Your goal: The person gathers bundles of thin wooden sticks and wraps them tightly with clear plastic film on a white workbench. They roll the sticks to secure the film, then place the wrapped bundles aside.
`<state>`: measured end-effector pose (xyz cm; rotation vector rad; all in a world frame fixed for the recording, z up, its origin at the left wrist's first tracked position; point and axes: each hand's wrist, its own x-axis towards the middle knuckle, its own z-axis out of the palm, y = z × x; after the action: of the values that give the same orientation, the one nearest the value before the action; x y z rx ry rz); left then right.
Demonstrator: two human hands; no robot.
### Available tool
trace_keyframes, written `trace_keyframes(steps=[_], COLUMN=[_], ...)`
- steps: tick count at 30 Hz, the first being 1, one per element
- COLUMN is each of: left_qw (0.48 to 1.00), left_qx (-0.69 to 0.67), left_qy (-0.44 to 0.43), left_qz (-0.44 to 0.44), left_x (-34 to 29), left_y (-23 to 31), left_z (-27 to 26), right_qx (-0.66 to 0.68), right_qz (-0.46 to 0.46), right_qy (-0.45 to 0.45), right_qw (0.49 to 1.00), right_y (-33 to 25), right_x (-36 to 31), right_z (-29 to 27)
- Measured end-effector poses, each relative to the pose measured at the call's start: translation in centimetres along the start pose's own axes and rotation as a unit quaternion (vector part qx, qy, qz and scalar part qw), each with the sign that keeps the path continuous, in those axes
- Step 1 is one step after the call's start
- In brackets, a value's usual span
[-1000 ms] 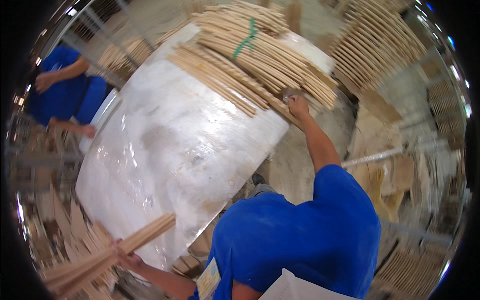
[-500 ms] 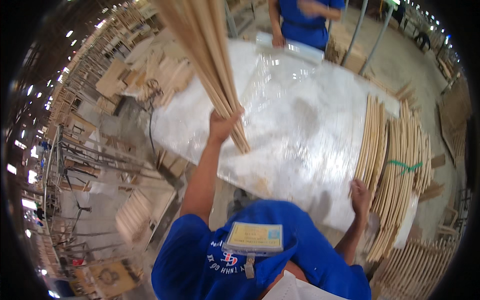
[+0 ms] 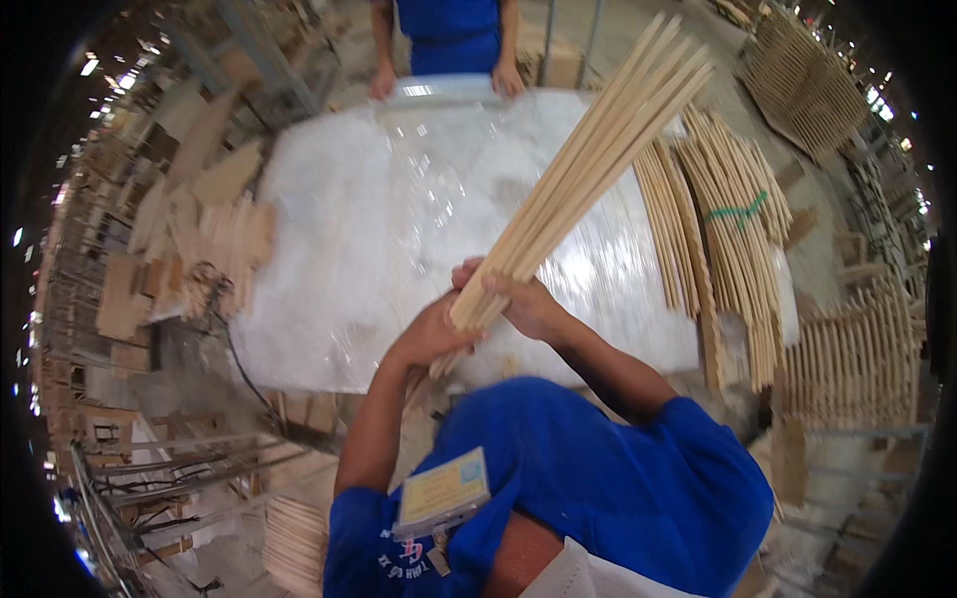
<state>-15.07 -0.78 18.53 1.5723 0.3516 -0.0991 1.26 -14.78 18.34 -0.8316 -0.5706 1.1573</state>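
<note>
A bundle of thin wooden strips (image 3: 578, 164) slants up and to the right across the table, its lower end close to my body. My left hand (image 3: 436, 334) is wrapped round the bundle near its lower end. From the other side my right hand (image 3: 520, 301) grips the same strips, just above the left. Both hands are closed, with some fingers hidden behind the wood. Below the bundle lies the table (image 3: 329, 249), covered in shiny clear film. More wooden strips (image 3: 733, 209) are stacked in rows along its right side, some tied with a green band (image 3: 739, 211).
Across the table a person in blue (image 3: 449, 40) has both hands at a roll of clear film (image 3: 439, 88) on the far edge. Wooden pieces (image 3: 224, 249) are piled left of the table. A rack of slats (image 3: 852, 354) stands at the lower right.
My left hand has brought the bundle in toward my body, and it now leans right instead of left. My right hand has left the stacked strips and taken hold of the bundle.
</note>
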Motion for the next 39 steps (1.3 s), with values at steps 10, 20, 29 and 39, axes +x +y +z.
trace_keyframes(steps=[10,20,29,39], left_qw=[0.962,0.961,0.95,0.953], left_qx=[-0.107,-0.114,-0.126,-0.128], left_qy=[-0.061,-0.068,-0.068,-0.13], left_qz=[-0.244,-0.243,-0.279,-0.242], left_x=[1.3,1.9,1.8,2.0], left_y=[-19.2,-21.6,-19.8,-20.3], left_z=[-0.7,-4.6,-5.5,-6.4], right_qx=[0.167,0.175,0.186,0.107], right_qz=[0.196,0.199,0.196,0.187], right_qy=[0.336,0.359,0.345,0.356], right_qw=[0.906,0.895,0.899,0.909], right_y=[18.6,19.2,20.1,19.6], right_x=[-2.1,-2.3,-2.9,-2.5], right_z=[-6.0,-5.8,-5.9,-5.0])
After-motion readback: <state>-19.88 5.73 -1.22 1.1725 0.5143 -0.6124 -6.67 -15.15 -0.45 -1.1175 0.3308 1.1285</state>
